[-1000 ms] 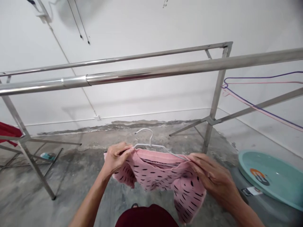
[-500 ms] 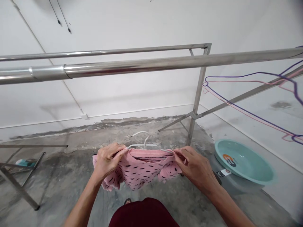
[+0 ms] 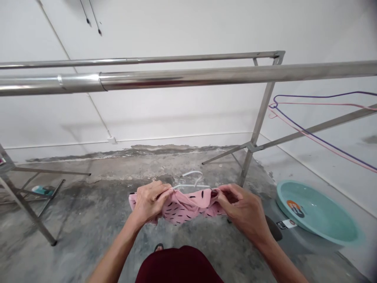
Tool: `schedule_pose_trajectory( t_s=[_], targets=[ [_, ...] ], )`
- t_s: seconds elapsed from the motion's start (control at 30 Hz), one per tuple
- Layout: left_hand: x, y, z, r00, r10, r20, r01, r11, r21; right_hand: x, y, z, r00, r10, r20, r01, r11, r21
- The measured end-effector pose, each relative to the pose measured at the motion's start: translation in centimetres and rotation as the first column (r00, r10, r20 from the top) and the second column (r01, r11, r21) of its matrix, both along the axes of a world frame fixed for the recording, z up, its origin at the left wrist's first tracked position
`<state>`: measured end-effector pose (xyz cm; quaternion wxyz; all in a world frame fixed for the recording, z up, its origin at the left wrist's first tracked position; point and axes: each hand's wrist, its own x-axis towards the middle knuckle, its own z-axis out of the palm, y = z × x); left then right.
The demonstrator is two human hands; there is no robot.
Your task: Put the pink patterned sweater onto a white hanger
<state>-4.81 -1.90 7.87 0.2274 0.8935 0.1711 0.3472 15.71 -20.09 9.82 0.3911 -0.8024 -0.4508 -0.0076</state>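
Both-handed: left hand [image 3: 150, 202] and right hand [image 3: 241, 208] have fingers clamped on a pink garment [image 3: 188, 206] bunched on a white hanger [image 3: 193, 181], held low below the steel rail [image 3: 188, 76]. Teal basin [image 3: 319, 212] sits right, on the floor.

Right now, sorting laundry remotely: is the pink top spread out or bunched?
Bunched. The pink top is gathered between left hand and right hand.
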Motion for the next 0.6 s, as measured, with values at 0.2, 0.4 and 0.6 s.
schedule_pose_trajectory(
  t_s=[0.2, 0.4, 0.6],
  targets=[
    [0.1, 0.2, -0.3, 0.999, -0.002, 0.046, 0.007, 0.993, -0.115, 0.1, 0.5, 0.7, 0.973, 0.049, 0.224, -0.065, 0.996, 0.063],
    [0.1, 1.1, 0.9, 0.995, -0.029, 0.099, 0.048, 0.979, -0.200, 1.6, -0.2, -0.1, 0.952, 0.184, 0.247, -0.233, 0.955, 0.186],
    [0.7, 1.2, 1.1, 0.991, -0.019, 0.132, 0.044, 0.980, -0.194, 1.5, -0.7, -0.1, 0.948, 0.216, 0.234, -0.269, 0.937, 0.224]
  ],
)
